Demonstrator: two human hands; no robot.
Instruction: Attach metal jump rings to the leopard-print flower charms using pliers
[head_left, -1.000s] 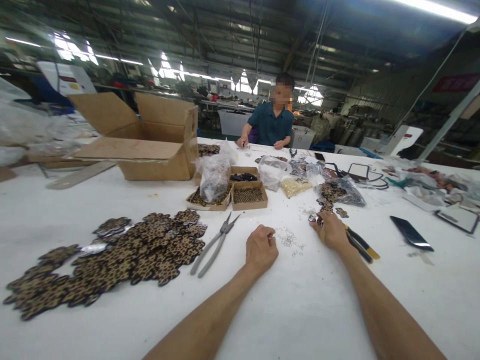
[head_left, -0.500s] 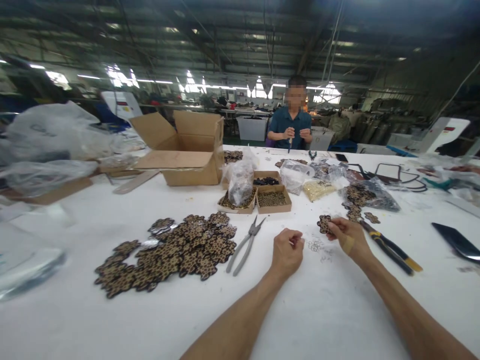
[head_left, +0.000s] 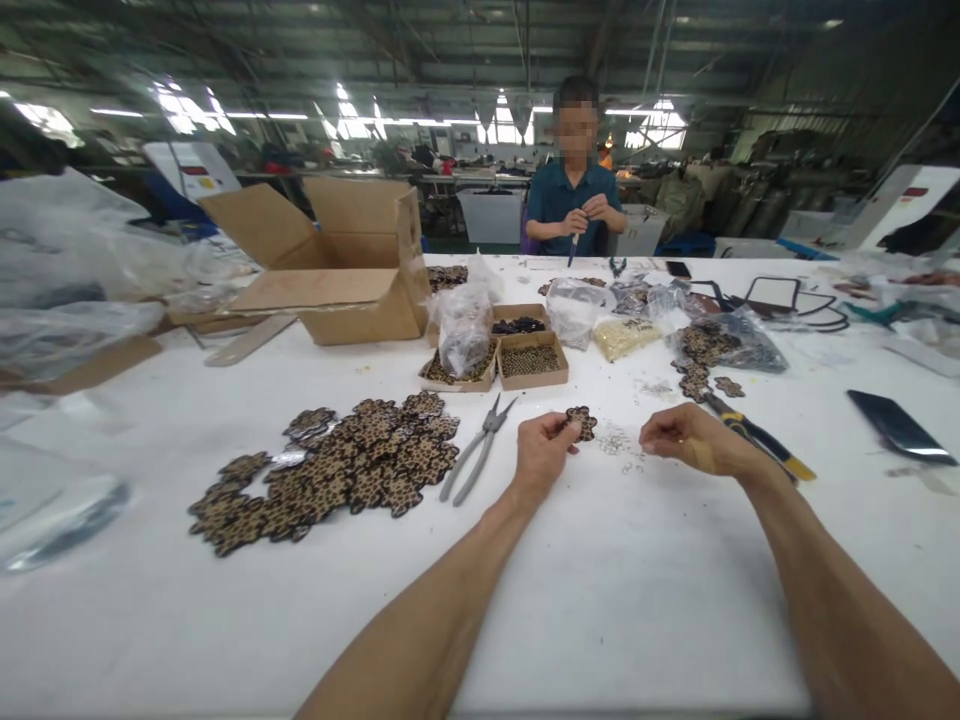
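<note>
My left hand (head_left: 541, 448) pinches a flower-shaped leopard-print patch (head_left: 581, 423) by its left edge, just above the white table (head_left: 600, 580). To the right, the thumb and fingers of my right hand (head_left: 686, 440) are pressed together; whatever is between them is too small to make out. Between my hands lies a scatter of small metal rings (head_left: 615, 442). Grey long-nosed pliers (head_left: 481, 448) rest to the left of my left hand. Farther left spreads a heap of leopard-print patches (head_left: 352, 455). Pliers with yellow-and-black handles (head_left: 757, 435) lie partly behind my right hand.
Small boxes of metal fittings (head_left: 534, 360) stand beyond my hands, beside an open cardboard box (head_left: 367, 320). A bag of gold pieces (head_left: 626, 338) and more patches (head_left: 705, 350) lie back right. A phone (head_left: 896, 425) is at far right. A co-worker (head_left: 574, 195) sits opposite.
The patch has passed from my right hand to my left. My right hand has moved slightly left, near the rings. The view has tilted down a little; the co-worker's hands have come together.
</note>
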